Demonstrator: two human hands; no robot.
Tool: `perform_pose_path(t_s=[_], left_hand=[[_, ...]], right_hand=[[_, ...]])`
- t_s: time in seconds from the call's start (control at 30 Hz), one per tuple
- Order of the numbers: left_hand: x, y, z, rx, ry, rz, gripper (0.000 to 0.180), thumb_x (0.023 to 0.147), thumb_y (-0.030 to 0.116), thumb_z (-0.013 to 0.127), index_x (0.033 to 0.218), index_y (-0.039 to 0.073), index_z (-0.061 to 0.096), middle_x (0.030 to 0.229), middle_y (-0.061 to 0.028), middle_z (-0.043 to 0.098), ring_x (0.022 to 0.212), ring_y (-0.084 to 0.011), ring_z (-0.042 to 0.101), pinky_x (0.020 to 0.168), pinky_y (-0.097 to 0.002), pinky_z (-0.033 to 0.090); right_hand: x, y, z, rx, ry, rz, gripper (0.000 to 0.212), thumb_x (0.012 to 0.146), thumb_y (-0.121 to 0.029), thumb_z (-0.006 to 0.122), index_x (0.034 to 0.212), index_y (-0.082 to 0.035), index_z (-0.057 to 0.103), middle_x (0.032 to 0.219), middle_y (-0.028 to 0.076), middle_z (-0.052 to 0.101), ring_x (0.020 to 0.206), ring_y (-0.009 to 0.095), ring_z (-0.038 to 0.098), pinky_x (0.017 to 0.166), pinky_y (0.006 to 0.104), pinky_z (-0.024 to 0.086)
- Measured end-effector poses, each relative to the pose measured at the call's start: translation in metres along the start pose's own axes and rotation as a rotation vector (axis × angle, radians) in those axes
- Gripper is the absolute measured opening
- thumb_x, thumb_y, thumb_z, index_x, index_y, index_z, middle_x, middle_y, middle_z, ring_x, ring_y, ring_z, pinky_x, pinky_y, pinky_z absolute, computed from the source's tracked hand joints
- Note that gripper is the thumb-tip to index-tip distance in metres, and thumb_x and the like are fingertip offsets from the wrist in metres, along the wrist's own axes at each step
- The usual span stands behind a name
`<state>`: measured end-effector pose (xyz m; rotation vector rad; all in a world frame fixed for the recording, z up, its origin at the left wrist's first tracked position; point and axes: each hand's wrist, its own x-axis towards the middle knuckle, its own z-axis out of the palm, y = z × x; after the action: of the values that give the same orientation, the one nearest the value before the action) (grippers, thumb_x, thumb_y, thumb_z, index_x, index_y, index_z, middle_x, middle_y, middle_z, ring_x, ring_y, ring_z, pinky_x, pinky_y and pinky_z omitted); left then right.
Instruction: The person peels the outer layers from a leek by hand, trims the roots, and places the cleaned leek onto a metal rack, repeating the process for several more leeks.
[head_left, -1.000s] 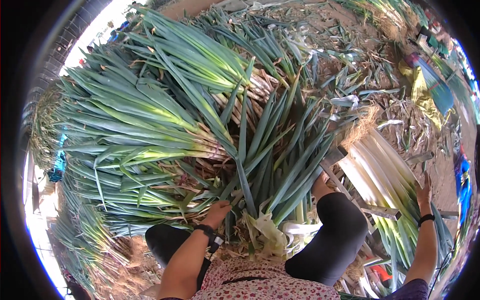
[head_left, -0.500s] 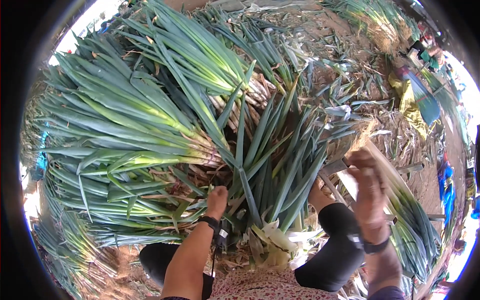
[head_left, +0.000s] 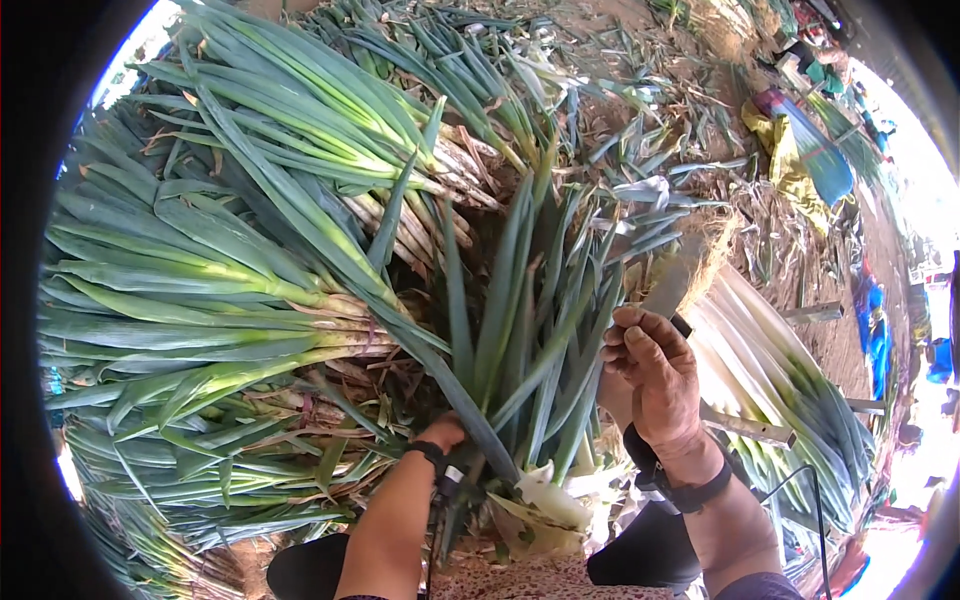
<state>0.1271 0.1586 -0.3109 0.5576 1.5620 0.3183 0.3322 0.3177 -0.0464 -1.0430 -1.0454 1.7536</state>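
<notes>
My left hand [head_left: 443, 431] reaches in among green leek leaves [head_left: 510, 300] that stand up in front of me; its fingers are hidden behind them. Over to the right, my right hand [head_left: 656, 375] is raised with its fingers curled and thumb pressed to them; whatever is in that pinch, if anything, is too small to make out. Just beyond it lies a row of leeks with clean white stems [head_left: 740, 325], their fibrous roots [head_left: 712, 262] pointing away from me. Pale peeled leaf sheaths [head_left: 540, 500] lie close to my lap.
Tied leek bundles [head_left: 200, 270] are heaped on the left, with another bundle [head_left: 330, 110] farther back. Metal bars [head_left: 750, 426] stick out beside the white-stemmed leeks. Leaf scraps [head_left: 680, 130] litter the ground at the back. A yellow cloth or sack [head_left: 785, 165] lies at the far right.
My right hand has moved left and its fingers have curled together. My left hand has slipped deeper behind the leek leaves. The whole view has shifted a little.
</notes>
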Motion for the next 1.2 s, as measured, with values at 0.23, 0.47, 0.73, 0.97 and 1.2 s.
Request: perform_pose_path(t_s=[0.23,0.47,0.73,0.97,1.2], left_hand=[[-0.042,0.023,0.063,0.233,0.086,0.541,0.026,0.084,0.015,0.050,0.104,0.001,0.058,0.103,-0.0130,0.061,0.098,-0.0239,0.055,0.086,-0.0334,0.041],[-0.166,0.100,-0.011,-0.534,0.222,0.522,0.021,0.087,0.014,0.052,0.103,0.001,0.055,0.092,-0.0091,0.062,0.092,-0.0186,0.059,0.082,-0.0307,0.046],[-0.165,0.041,-0.012,-0.547,0.358,0.445,0.024,0.086,0.019,0.057,0.105,0.006,0.055,0.096,-0.0063,0.061,0.090,-0.0170,0.059,0.080,-0.0314,0.047],[-0.114,0.014,0.019,-0.126,0.478,0.211,0.031,0.085,0.019,0.057,0.111,0.002,0.058,0.108,-0.0112,0.059,0.097,-0.0215,0.057,0.083,-0.0318,0.044],[-0.027,-0.012,0.011,-0.087,0.547,0.243,0.033,0.080,0.017,0.053,0.107,-0.001,0.058,0.098,-0.0161,0.063,0.096,-0.0221,0.059,0.082,-0.0319,0.044]], right_hand=[[0.004,0.003,-0.001,-0.005,-0.061,0.030,0.024,0.087,-0.014,0.055,0.107,0.000,0.056,0.091,0.004,0.061,0.076,0.010,0.057,0.071,0.0233,0.046],[-0.041,0.012,0.029,-0.637,-0.583,-0.307,0.031,0.081,-0.016,0.061,0.108,-0.002,0.057,0.096,0.011,0.063,0.088,0.020,0.061,0.076,0.0292,0.047],[-0.074,0.062,0.021,-0.916,-0.551,-0.155,0.036,0.076,-0.023,0.060,0.106,-0.002,0.058,0.094,0.016,0.063,0.090,0.030,0.060,0.078,0.0346,0.047],[-0.051,0.038,0.011,-0.670,-0.373,-0.028,0.031,0.081,-0.014,0.059,0.107,0.002,0.056,0.091,0.009,0.064,0.083,0.011,0.059,0.075,0.0258,0.047],[-0.050,0.001,0.026,-0.295,-0.383,0.058,0.026,0.086,-0.012,0.059,0.107,0.002,0.056,0.085,0.002,0.061,0.079,0.006,0.053,0.071,0.0223,0.045]])
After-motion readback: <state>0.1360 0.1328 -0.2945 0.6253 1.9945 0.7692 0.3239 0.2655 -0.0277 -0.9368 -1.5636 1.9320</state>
